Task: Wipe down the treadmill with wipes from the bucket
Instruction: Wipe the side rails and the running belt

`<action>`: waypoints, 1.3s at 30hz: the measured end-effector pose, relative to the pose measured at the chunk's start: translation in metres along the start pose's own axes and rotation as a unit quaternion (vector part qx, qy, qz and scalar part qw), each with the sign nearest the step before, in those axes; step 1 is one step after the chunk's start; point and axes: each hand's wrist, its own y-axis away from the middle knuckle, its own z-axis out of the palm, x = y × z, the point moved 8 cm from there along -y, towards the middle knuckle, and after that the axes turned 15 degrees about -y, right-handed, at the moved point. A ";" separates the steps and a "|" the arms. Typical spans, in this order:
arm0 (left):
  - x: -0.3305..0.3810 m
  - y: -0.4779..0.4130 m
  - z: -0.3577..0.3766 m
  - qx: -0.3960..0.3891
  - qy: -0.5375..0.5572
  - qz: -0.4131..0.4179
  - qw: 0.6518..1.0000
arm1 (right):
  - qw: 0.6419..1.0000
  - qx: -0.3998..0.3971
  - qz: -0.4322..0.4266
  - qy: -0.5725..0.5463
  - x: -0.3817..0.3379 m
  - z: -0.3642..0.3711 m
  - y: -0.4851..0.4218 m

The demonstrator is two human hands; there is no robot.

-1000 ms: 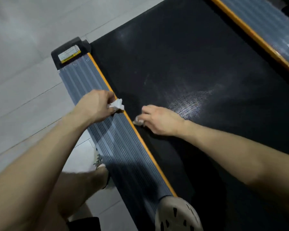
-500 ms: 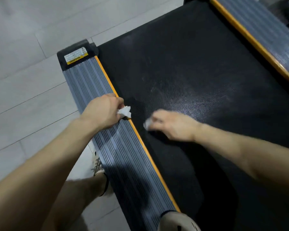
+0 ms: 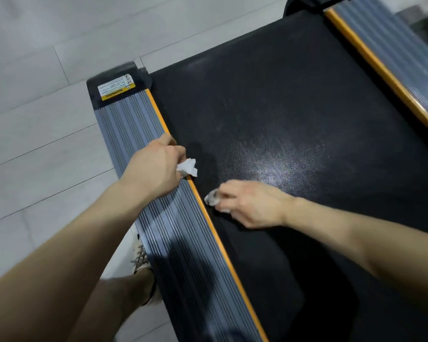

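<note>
My left hand (image 3: 156, 169) curls round a white wipe (image 3: 188, 167) at the grey side rail (image 3: 173, 230) edge. My right hand (image 3: 253, 206) pinches a crumpled wipe (image 3: 211, 197) against the treadmill belt (image 3: 294, 119), beside the orange strip (image 3: 220, 243).

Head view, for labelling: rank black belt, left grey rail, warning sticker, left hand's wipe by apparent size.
1. black belt
2. grey rail
3. warning sticker and wipe: look alike; wipe partly hidden in left hand
</note>
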 end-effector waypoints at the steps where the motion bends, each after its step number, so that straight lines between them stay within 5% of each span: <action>1: -0.001 0.001 0.001 0.000 0.003 -0.004 1.000 | 0.999 0.029 0.013 0.020 0.022 -0.017 -0.010; 3: -0.005 -0.001 0.002 0.005 0.016 -0.013 1.000 | 0.980 0.145 0.121 0.060 0.089 -0.070 -0.032; 7: -0.016 -0.007 -0.002 0.020 0.024 -0.042 0.999 | 0.863 0.321 0.389 0.038 0.180 -0.137 -0.036; 9: -0.017 -0.011 -0.002 0.025 0.033 -0.046 0.998 | 0.917 0.242 0.312 0.057 0.139 -0.109 -0.065; 11: -0.016 -0.015 0.000 0.031 0.030 -0.044 0.998 | 0.988 0.100 0.112 0.018 0.073 -0.050 -0.087; 13: -0.016 -0.019 0.001 0.034 0.022 -0.046 0.998 | 0.999 0.013 0.010 0.032 0.060 -0.034 -0.090; 14: -0.015 -0.020 0.001 0.035 0.021 -0.047 0.998 | 0.997 0.038 0.021 0.059 0.085 -0.048 -0.094; 16: -0.014 -0.022 0.001 0.039 0.015 -0.046 0.998 | 0.963 0.185 0.180 0.079 0.157 -0.107 -0.094; 18: -0.015 -0.022 0.000 0.040 0.008 -0.043 0.998 | 0.871 0.327 0.366 0.036 0.215 -0.157 -0.063; 20: -0.018 -0.023 0.000 0.040 0.004 -0.041 0.998 | 0.833 0.350 0.427 0.022 0.218 -0.164 -0.055; 27: -0.018 -0.027 -0.005 0.017 -0.013 -0.023 1.000 | 0.962 0.165 0.202 -0.078 0.031 -0.030 -0.008; 29: -0.018 -0.029 -0.006 0.008 -0.021 -0.015 1.000 | 0.984 0.084 0.133 -0.089 -0.005 -0.001 0.027; 31: -0.011 -0.029 -0.009 0.007 -0.017 -0.002 1.000 | 0.985 0.092 0.140 -0.033 0.013 -0.014 0.060; 33: 0.005 -0.028 -0.015 0.016 -0.011 0.017 1.000 | 0.934 0.214 0.286 0.027 0.070 -0.062 0.108; 36: 0.043 -0.023 -0.022 0.034 0.012 0.056 0.998 | 0.794 0.336 0.503 0.060 0.123 -0.116 0.194; 37: 0.057 -0.020 -0.022 0.037 0.025 0.067 0.997 | 0.782 0.334 0.522 0.058 0.118 -0.117 0.200; 39: 0.082 -0.013 -0.015 0.040 0.040 0.081 0.995 | 0.815 0.296 0.495 0.054 0.084 -0.095 0.183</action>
